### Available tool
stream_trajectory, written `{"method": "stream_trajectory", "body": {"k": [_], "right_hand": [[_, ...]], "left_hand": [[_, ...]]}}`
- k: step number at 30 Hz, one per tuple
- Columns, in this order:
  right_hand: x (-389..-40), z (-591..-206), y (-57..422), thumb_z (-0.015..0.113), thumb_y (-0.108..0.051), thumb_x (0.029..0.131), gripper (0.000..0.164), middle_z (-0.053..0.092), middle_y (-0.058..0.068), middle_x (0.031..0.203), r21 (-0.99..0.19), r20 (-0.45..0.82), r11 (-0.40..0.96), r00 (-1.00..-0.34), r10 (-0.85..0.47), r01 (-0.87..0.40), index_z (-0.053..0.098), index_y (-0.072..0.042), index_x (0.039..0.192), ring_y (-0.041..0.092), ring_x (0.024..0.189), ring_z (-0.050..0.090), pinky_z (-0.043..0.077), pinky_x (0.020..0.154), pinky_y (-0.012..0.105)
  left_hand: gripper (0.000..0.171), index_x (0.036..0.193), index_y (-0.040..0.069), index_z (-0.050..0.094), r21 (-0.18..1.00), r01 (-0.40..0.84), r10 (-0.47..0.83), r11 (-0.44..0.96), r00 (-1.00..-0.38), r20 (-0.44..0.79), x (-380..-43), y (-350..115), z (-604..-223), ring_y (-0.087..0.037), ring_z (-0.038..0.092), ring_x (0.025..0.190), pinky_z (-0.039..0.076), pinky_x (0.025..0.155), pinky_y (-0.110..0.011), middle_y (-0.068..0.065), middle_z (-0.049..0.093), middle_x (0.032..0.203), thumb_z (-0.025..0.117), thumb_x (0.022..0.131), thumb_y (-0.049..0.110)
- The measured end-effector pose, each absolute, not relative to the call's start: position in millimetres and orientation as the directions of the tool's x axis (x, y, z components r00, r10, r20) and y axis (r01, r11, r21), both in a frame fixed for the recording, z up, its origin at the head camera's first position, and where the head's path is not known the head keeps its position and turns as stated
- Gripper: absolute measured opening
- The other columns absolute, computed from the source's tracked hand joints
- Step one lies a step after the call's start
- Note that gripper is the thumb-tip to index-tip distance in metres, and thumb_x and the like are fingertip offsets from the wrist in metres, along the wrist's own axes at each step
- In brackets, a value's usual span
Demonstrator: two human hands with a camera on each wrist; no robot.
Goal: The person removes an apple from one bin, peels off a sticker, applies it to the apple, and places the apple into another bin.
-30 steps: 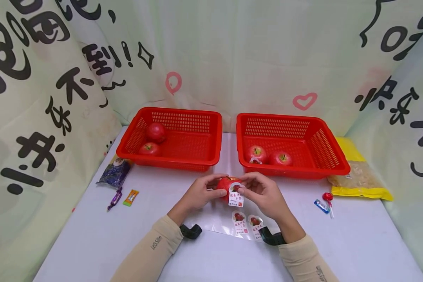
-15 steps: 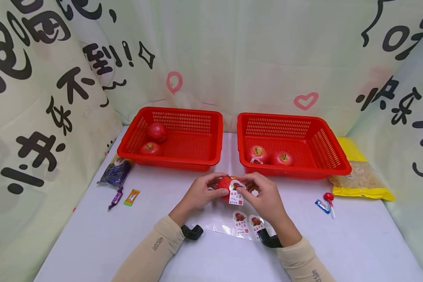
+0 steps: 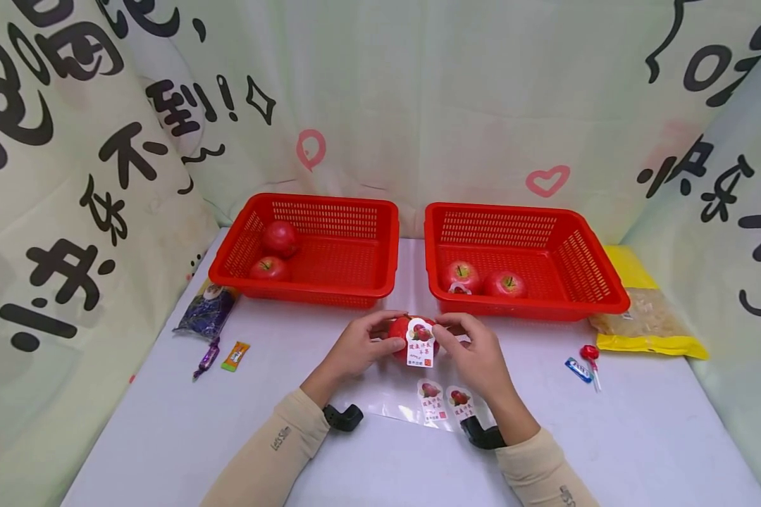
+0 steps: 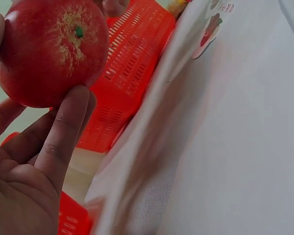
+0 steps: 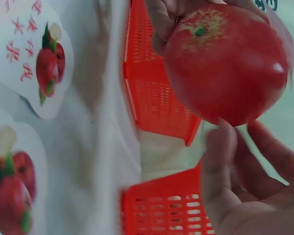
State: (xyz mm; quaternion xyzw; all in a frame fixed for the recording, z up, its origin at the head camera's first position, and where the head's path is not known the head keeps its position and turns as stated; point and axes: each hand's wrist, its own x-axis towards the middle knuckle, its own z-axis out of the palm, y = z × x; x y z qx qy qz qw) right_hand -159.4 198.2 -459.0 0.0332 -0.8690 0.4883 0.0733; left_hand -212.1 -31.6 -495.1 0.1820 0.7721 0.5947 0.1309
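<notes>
My left hand holds a red apple in front of me, thumb and fingers on its left side. The left wrist view shows this apple with its green stem and a yellowish patch. A white sticker with an apple picture and red and black print lies on the side facing me, its lower part hanging down. My right hand has its fingertips on the apple's right side, beside the sticker. In the right wrist view the apple touches the blurred right fingertips. The sticker's face is hidden from both wrist views.
A clear sheet with two more stickers lies below my hands. Behind stand two red baskets, each holding two apples. Candies and a dark packet are at left; a lollipop and a yellow bag at right.
The apple has turned, bringing the sticker to face me squarely and slightly left. My right thumb has come off the sticker to its right edge. My left hand has barely moved.
</notes>
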Motion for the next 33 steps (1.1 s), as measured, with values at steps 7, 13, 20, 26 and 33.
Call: {"method": "stream_trajectory", "body": {"k": [7, 13, 20, 26, 33], "right_hand": [[-162.3, -464.3, 195.1, 0.075, -0.034, 0.098, 0.055, 0.064, 0.015, 0.144, -0.926, -0.028, 0.378, -0.998, -0.055, 0.006, 0.059, -0.013, 0.146, 0.035, 0.126, 0.067, 0.064, 0.093, 0.033], [-164.2, -469.7, 189.9, 0.08, -0.033, 0.094, 0.058, 0.061, 0.014, 0.144, -0.943, -0.055, 0.331, -0.998, -0.03, 0.042, 0.057, -0.013, 0.144, 0.034, 0.124, 0.065, 0.065, 0.088, 0.032], [-163.1, -474.8, 185.6, 0.078, -0.035, 0.096, 0.055, 0.062, 0.014, 0.142, -0.941, -0.051, 0.334, -0.999, -0.012, 0.045, 0.058, -0.012, 0.142, 0.033, 0.123, 0.066, 0.066, 0.086, 0.033], [-162.1, -475.2, 183.5, 0.076, -0.034, 0.098, 0.051, 0.063, 0.013, 0.141, -0.94, -0.057, 0.335, -0.998, 0.021, 0.061, 0.058, -0.012, 0.141, 0.032, 0.121, 0.068, 0.066, 0.086, 0.032], [-162.9, -475.5, 186.1, 0.077, -0.037, 0.096, 0.058, 0.061, 0.012, 0.145, -0.933, -0.068, 0.355, -0.998, -0.004, 0.062, 0.056, -0.015, 0.145, 0.032, 0.124, 0.066, 0.065, 0.09, 0.035]], "left_hand": [[0.055, 0.148, 0.023, 0.062, 0.969, 0.118, 0.446, 0.216, -0.895, 0.009, -213.5, -34.4, -496.1, -0.028, 0.064, 0.124, 0.062, 0.099, -0.04, -0.008, 0.065, 0.144, 0.078, 0.096, 0.028], [0.057, 0.152, 0.02, 0.057, 0.96, 0.153, 0.469, 0.233, -0.883, 0.026, -212.2, -32.7, -493.9, -0.032, 0.063, 0.128, 0.058, 0.107, -0.045, -0.012, 0.062, 0.146, 0.075, 0.098, 0.029], [0.059, 0.147, 0.028, 0.06, 0.953, 0.102, 0.404, 0.287, -0.915, -0.024, -208.0, -26.0, -492.3, -0.026, 0.064, 0.122, 0.063, 0.097, -0.039, -0.005, 0.066, 0.138, 0.078, 0.093, 0.045], [0.068, 0.15, 0.025, 0.057, 0.949, 0.111, 0.428, 0.294, -0.904, -0.027, -207.2, -25.0, -493.0, -0.026, 0.064, 0.122, 0.063, 0.098, -0.04, -0.006, 0.067, 0.138, 0.084, 0.09, 0.04], [0.075, 0.153, 0.025, 0.056, 0.945, 0.127, 0.419, 0.303, -0.908, -0.013, -206.8, -27.6, -492.9, -0.026, 0.064, 0.121, 0.063, 0.097, -0.039, -0.006, 0.066, 0.14, 0.088, 0.087, 0.036]]}}
